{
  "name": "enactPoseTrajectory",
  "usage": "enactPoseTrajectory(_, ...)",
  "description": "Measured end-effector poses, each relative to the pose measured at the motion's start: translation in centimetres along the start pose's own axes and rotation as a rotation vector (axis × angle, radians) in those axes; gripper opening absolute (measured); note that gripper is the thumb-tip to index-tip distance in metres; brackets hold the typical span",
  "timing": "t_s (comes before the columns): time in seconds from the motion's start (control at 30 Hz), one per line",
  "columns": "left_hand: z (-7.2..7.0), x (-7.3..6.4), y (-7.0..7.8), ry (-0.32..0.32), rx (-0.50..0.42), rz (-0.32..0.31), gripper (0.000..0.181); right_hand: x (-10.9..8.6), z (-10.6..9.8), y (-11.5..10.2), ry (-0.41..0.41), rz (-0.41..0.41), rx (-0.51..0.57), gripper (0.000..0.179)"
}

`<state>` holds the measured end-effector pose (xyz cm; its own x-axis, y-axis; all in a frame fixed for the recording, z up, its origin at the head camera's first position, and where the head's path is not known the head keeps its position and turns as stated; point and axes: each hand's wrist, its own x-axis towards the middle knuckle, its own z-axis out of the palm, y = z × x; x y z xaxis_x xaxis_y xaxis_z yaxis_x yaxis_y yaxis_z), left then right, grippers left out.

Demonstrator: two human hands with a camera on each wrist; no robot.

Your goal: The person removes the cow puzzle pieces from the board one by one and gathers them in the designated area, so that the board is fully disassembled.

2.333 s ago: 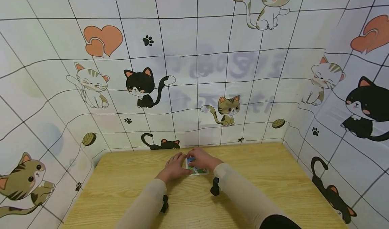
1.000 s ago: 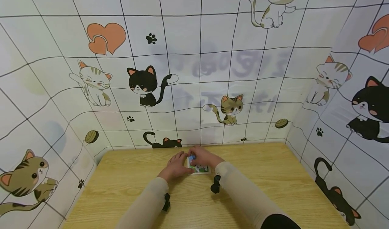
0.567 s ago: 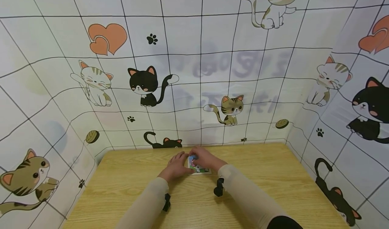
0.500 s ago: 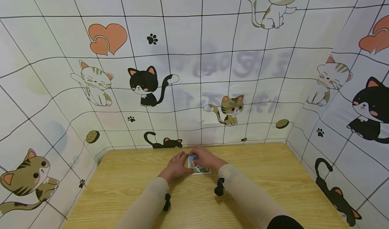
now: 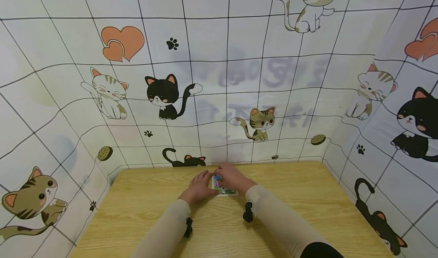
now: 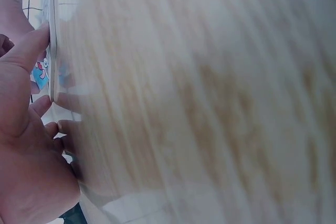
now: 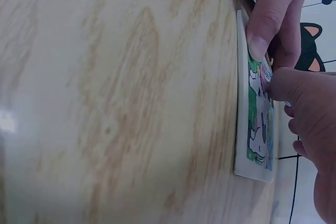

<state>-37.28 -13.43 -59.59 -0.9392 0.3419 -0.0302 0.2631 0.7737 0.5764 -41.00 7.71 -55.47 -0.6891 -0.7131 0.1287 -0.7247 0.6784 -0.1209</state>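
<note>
A small flat puzzle board (image 7: 255, 111) with a white frame and a bright cartoon picture lies near the table's back edge, partly covered by both hands. My left hand (image 5: 198, 186) is at its left side, thumb laid over the picture's edge and fingertips along the border. From the right my right hand (image 5: 232, 177) reaches over the board, thumb and index finger brought together low at the picture. In the left wrist view a small blue puzzle piece (image 6: 40, 75) with a cartoon face tilts up above the board at those fingertips; most of it is hidden.
The wood-grain table (image 5: 219, 227) extends around the board toward me. A white cloth (image 5: 208, 98) printed with cats and grid lines stands behind and at both sides. Black wrist mounts (image 5: 248, 212) hang below the sleeves.
My right forearm has shifted slightly right and toward me, and its fingers have shifted over the picture, uncovering more of its upper left. My left hand keeps its place on the board.
</note>
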Motion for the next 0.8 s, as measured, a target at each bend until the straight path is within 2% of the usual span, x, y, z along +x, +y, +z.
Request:
enactPoseTrajectory(0.13, -0.1, 0.0, 0.0, -0.011, -0.009, -0.016, 0.091, -0.1, 0.5, 0.3, 0.018, 0.012, -0.033, 0.033)
enactPoseTrajectory(0.43, 0.4, 0.5, -0.6, -0.002, 0.003, -0.007, 0.094, -1.0, 0.4, 0.8, 0.069, 0.049, 0.124, 0.031)
enactPoseTrajectory(0.67, 0.8, 1.0, -1.1, 0.001, 0.005, -0.014, 0.094, -1.0, 0.3, 1.4, 0.07, 0.046, 0.147, 0.029)
enactPoseTrajectory(0.8, 0.7, 0.8, -0.9, -0.003, 0.01, -0.024, 0.094, -1.3, -0.2, 1.4, 0.075, 0.051, 0.184, 0.028)
